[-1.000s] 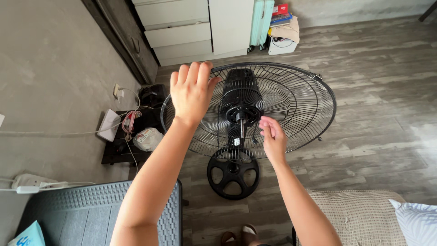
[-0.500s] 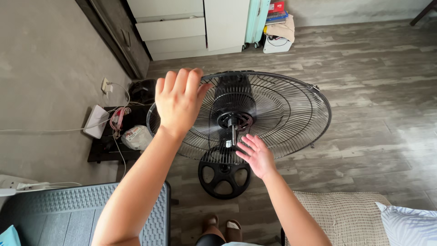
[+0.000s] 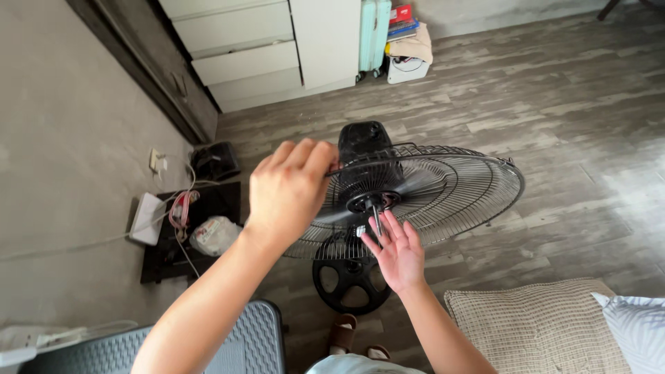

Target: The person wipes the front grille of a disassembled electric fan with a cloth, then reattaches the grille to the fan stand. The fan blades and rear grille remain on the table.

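Looking down, near to far:
Near edge: beige woven cushion (image 3: 547,325) at lower right, dark ribbed plastic lid (image 3: 242,343) at lower left, slippers (image 3: 353,336) on the floor between.
Right hand (image 3: 396,253): flat and open, fingers spread, palm up just under the bare motor shaft (image 3: 376,220); fingertips beside the shaft, holding nothing.
Left hand (image 3: 289,188): curled shut over the near-left rim of the rear fan guard (image 3: 443,187), knuckles up, fingers wrapped on the wire ring.
Fan position: standing on the wooden floor (image 3: 554,104) on a round black base (image 3: 350,277); guard tilted back to face almost upward, black motor housing (image 3: 364,142) behind it; no blade and no front grille on it.
Handling, as a judgement: guard wires thin and springy, likely to flex if squeezed mid-span; outer ring stiffer, the better grip. Head top-heavy on a narrow neck, likely to tip or swivel. Shaft smooth metal, slippery and slender, poor for bearing weight. Best holds: rim ring plus motor housing.
Left of fan: low black stand (image 3: 173,249) with cables and a plastic bag, close to the wall.
Far: white drawers (image 3: 242,55), pale suitcase (image 3: 374,31) upright beside them.
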